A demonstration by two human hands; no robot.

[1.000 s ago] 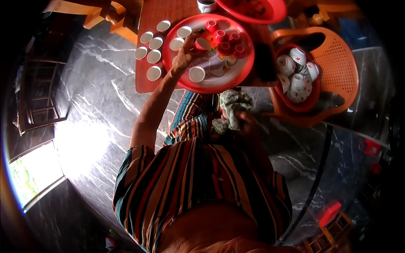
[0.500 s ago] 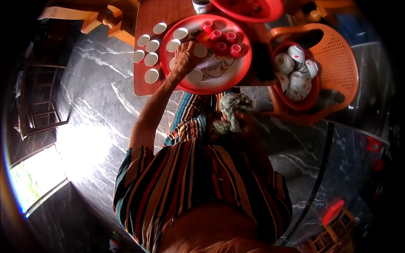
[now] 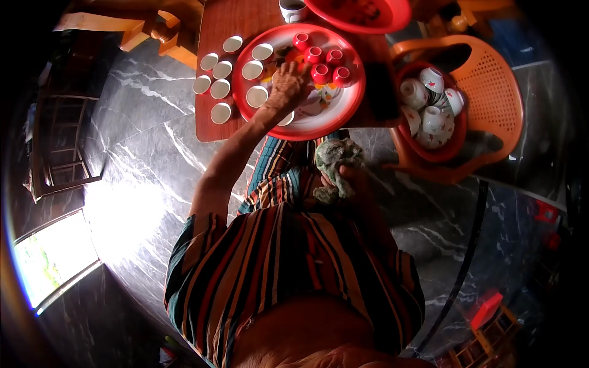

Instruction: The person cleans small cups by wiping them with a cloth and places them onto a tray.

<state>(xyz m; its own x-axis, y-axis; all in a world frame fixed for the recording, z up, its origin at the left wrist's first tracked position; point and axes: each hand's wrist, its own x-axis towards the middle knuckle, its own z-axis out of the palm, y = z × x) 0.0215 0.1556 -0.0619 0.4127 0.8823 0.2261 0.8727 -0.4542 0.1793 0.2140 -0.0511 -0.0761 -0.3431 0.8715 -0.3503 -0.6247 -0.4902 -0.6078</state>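
Observation:
My left hand (image 3: 289, 86) is over the red-rimmed tray (image 3: 337, 126), palm down, with its fingers apart and the tips partly hidden. It is beside several upside-down red cups (image 3: 320, 73). Upright cups with pale insides (image 3: 257, 96) stand on the tray's left side, and another (image 3: 286, 118) is partly covered by the hand and wrist. My right hand (image 3: 347, 176), in shadow below the table edge, holds a crumpled grey-green cloth (image 3: 334, 156).
More upright cups (image 3: 221, 113) stand on the brown table (image 3: 208, 130) left of the tray. At the top are a white cup (image 3: 293, 10) and a red basin (image 3: 396, 15). An orange chair (image 3: 491, 92) at the right holds a red basin (image 3: 460, 136) of white patterned bowls (image 3: 432, 120).
My left hand has let go of the cup it held and moved right toward the upside-down red cups. One upright cup on the tray is now hidden. The cloth has shifted slightly with my right hand.

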